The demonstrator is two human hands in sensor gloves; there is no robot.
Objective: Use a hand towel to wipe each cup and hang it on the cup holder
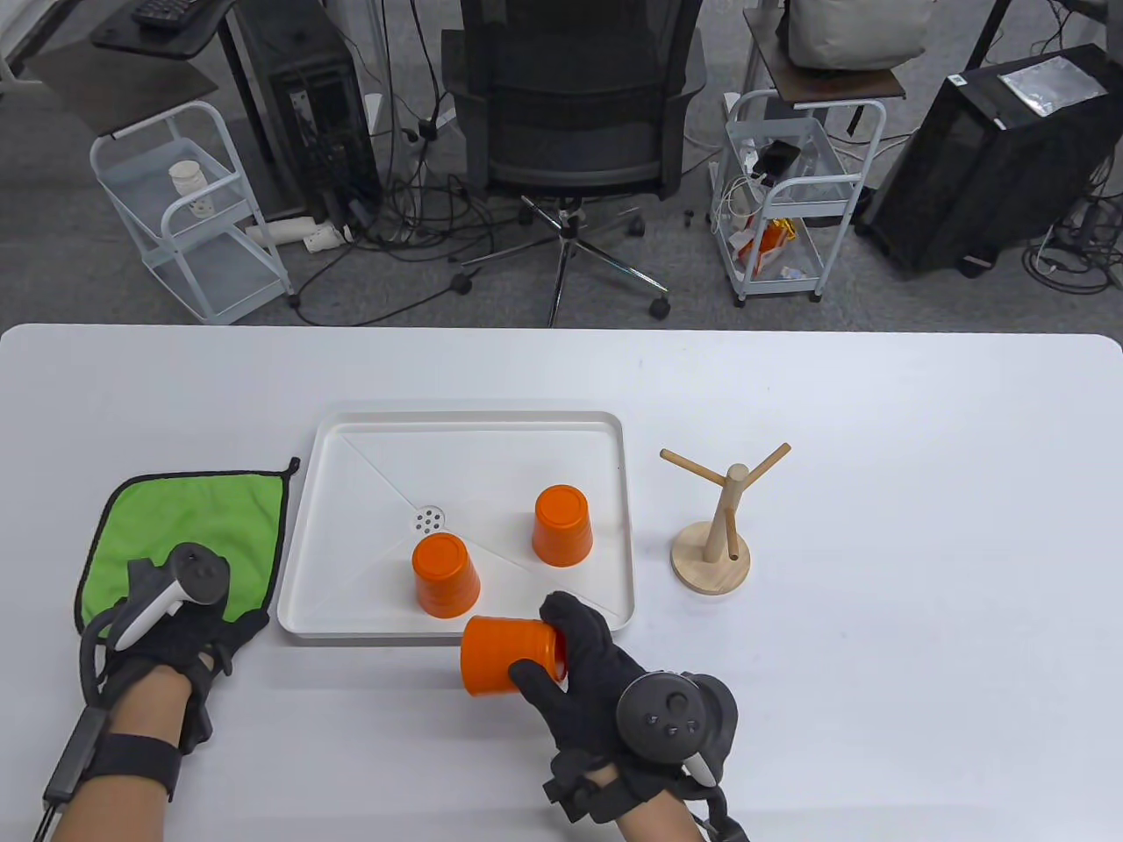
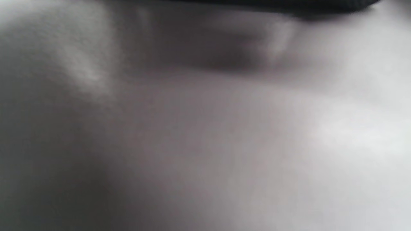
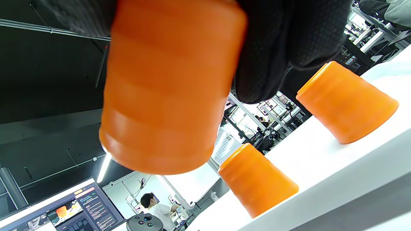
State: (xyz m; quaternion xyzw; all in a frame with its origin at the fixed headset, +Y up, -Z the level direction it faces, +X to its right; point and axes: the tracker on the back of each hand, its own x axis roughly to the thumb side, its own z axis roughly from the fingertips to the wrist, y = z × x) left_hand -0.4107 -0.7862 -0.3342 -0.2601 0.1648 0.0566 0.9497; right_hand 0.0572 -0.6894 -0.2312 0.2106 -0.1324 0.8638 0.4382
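My right hand [image 1: 548,645] grips an orange cup [image 1: 500,662] that lies on its side just in front of the white tray [image 1: 474,419]. In the right wrist view the gloved fingers [image 3: 273,48] wrap that cup [image 3: 167,89]. Two more orange cups [image 1: 446,574] [image 1: 562,524] stand upside down in the tray, and the right wrist view shows both [image 3: 257,186] [image 3: 346,102]. The green hand towel [image 1: 193,526] lies flat left of the tray. My left hand [image 1: 232,636] sits on its near edge with fingers curled at the corner. The wooden cup holder [image 1: 715,544] stands empty right of the tray.
The tray has a small drain [image 1: 429,521] behind the near cup. Beyond the table's far edge stand an office chair [image 1: 575,114] and two wire carts [image 1: 197,210] [image 1: 790,202]. The left wrist view is a grey blur.
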